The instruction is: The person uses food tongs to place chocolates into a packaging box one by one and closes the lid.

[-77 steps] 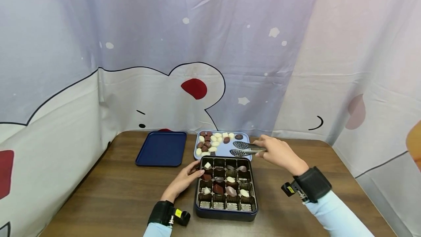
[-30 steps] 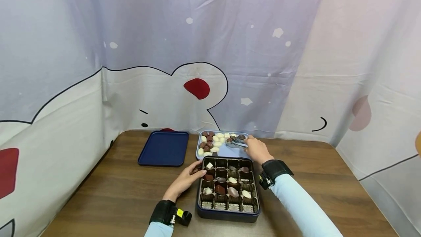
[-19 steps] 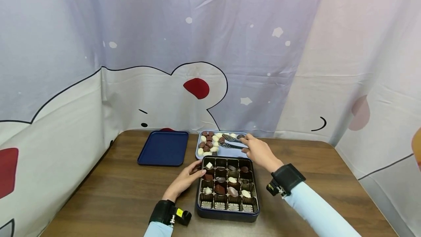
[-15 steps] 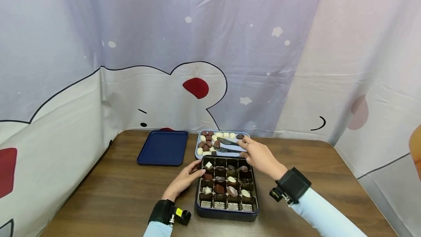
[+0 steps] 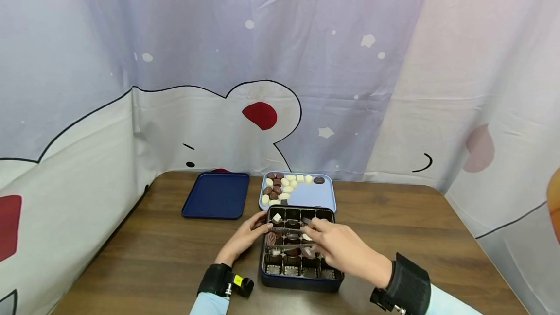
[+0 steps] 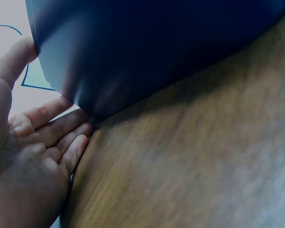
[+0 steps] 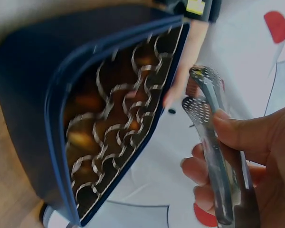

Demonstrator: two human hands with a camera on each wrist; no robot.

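Observation:
My right hand (image 5: 345, 249) grips metal tongs (image 7: 218, 156) whose perforated tips reach over the left part of a compartmented chocolate box (image 5: 302, 283). A ridged brown chocolate (image 5: 271, 238) sits between the tong tips, above the box's left columns. The dark blue box has a black liner; dark, white and pinkish chocolates fill many of its compartments, and the front row shows bare bottoms. My left hand (image 5: 245, 239) rests against the box's back left side, thumb by the rim and fingers fairly straight along the wall; in the left wrist view its fingertips (image 6: 80, 116) touch the wall.
A light blue tray (image 5: 321, 201) behind the box bears brown and white chocolates, mostly on its left. To its left lies a dark blue lid (image 5: 216, 196). A printed curtain (image 5: 341, 86) hangs behind the wooden table (image 5: 175, 266).
The tongs closed around the ridged brown chocolate on the light blue tray. My right hand then carried it forward over the box. The left hand stayed at the box's side.

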